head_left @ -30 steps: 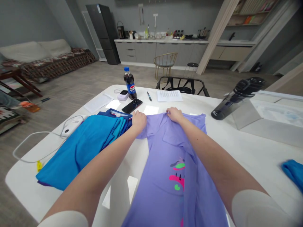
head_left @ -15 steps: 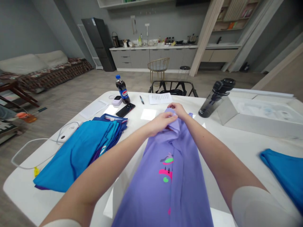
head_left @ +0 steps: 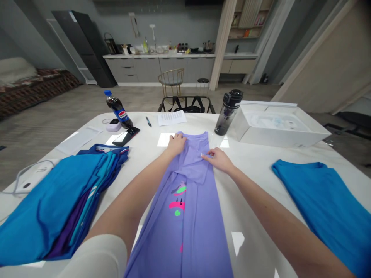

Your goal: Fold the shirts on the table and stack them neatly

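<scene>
Lying on the white counter (head_left: pixel 246 163), left of the white box (head_left: pixel 278 136), is a long purple shirt (head_left: pixel 194 210). Its top points to the far side, and it runs long from far to near. Its near end is cut off. A fold hides part of its bright picture (head_left: pixel 176 205). The left hand (head_left: pixel 177 145) bends its fingers over the side farther from the box. The right hand (head_left: pixel 220 159), fingers bent and narrow, touches the side nearer the box. From here, I can't tell if either hand is pinching cloth.
</scene>
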